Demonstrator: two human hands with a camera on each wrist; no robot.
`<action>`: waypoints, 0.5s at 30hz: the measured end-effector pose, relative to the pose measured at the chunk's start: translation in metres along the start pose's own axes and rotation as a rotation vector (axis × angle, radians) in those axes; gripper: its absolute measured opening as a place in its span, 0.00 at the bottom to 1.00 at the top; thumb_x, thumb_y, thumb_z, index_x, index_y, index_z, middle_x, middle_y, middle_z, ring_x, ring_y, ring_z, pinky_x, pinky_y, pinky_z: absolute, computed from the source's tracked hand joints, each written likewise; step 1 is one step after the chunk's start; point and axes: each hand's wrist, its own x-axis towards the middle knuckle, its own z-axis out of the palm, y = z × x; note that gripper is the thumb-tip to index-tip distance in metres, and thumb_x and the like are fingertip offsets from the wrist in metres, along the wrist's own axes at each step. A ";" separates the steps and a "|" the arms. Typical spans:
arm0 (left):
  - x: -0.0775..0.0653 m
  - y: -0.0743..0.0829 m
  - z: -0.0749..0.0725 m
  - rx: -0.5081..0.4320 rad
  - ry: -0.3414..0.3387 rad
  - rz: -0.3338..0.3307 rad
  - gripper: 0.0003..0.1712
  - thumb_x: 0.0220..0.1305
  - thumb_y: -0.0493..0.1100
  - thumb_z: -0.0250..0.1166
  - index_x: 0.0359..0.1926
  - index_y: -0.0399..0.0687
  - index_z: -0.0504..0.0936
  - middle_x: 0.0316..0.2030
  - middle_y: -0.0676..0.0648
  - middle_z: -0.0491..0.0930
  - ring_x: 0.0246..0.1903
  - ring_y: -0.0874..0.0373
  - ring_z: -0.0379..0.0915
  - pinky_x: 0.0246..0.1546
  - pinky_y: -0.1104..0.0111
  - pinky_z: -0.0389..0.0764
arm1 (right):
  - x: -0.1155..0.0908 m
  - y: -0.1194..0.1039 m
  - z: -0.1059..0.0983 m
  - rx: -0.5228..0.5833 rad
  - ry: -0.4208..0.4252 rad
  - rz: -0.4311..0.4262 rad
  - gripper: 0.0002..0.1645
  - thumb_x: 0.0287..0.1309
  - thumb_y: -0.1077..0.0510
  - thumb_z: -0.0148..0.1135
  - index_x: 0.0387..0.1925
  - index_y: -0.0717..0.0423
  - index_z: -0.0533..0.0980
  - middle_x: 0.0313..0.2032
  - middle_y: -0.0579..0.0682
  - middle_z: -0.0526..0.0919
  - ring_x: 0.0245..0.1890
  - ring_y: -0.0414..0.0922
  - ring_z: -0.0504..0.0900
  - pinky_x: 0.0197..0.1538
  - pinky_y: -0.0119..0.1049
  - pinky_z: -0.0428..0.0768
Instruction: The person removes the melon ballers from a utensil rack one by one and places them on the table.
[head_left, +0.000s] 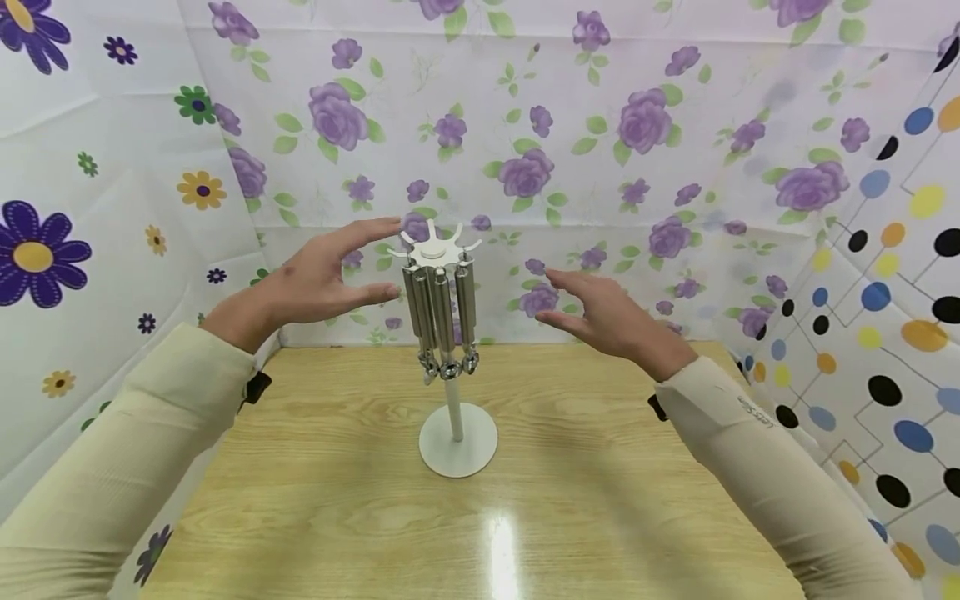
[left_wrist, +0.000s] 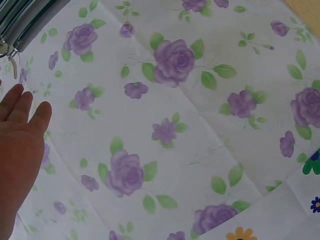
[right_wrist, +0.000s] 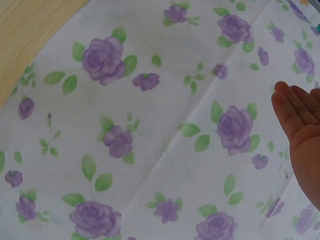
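Note:
A white stand (head_left: 455, 412) with a round base and a crown of hooks is upright on the table. Several shiny metal tools (head_left: 444, 312) hang from its hooks, with long tubular bodies and small rounded lower ends. My left hand (head_left: 318, 275) is raised at the left of the stand's top, thumb and fingers spread apart and holding nothing. To the right of the stand, with a wider gap, my right hand (head_left: 600, 310) hovers with thumb and fingers apart. In the left wrist view, part of the metal tools (left_wrist: 25, 20) shows above the fingertips.
The wooden table (head_left: 337, 517) reaches back to a white cloth (head_left: 570, 100) with purple roses. Cloth walls with flowers (head_left: 112, 192) and coloured dots (head_left: 885, 275) enclose the left and right sides.

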 end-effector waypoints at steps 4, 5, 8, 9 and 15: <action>0.011 0.004 0.001 0.017 -0.007 0.116 0.39 0.65 0.48 0.69 0.74 0.49 0.66 0.73 0.46 0.62 0.73 0.48 0.54 0.68 0.46 0.59 | 0.009 -0.006 0.004 0.097 0.036 -0.044 0.40 0.67 0.50 0.64 0.73 0.60 0.63 0.67 0.60 0.72 0.62 0.57 0.76 0.61 0.54 0.74; 0.013 0.006 0.001 0.020 -0.013 0.131 0.38 0.66 0.48 0.69 0.73 0.48 0.67 0.73 0.46 0.62 0.73 0.49 0.54 0.68 0.46 0.60 | 0.011 -0.008 0.004 0.119 0.045 -0.051 0.39 0.66 0.51 0.65 0.73 0.60 0.64 0.66 0.59 0.73 0.61 0.57 0.77 0.60 0.53 0.75; 0.017 0.009 0.002 0.054 -0.026 0.154 0.34 0.67 0.50 0.68 0.71 0.47 0.71 0.72 0.46 0.64 0.73 0.51 0.55 0.68 0.47 0.60 | 0.019 -0.015 0.007 0.186 0.062 -0.082 0.36 0.65 0.55 0.65 0.71 0.62 0.67 0.64 0.60 0.75 0.60 0.56 0.78 0.60 0.50 0.76; 0.018 0.010 0.002 0.067 -0.028 0.155 0.33 0.67 0.50 0.67 0.70 0.48 0.72 0.72 0.46 0.65 0.73 0.51 0.55 0.68 0.47 0.60 | 0.021 -0.017 0.009 0.199 0.066 -0.089 0.35 0.65 0.56 0.66 0.70 0.62 0.68 0.64 0.60 0.75 0.60 0.56 0.78 0.60 0.49 0.76; 0.022 0.014 0.001 0.100 -0.045 0.161 0.26 0.69 0.49 0.65 0.65 0.49 0.78 0.68 0.46 0.71 0.71 0.47 0.60 0.67 0.46 0.62 | 0.035 -0.030 0.017 0.289 0.095 -0.107 0.32 0.65 0.60 0.65 0.68 0.64 0.69 0.61 0.61 0.78 0.58 0.54 0.80 0.58 0.44 0.78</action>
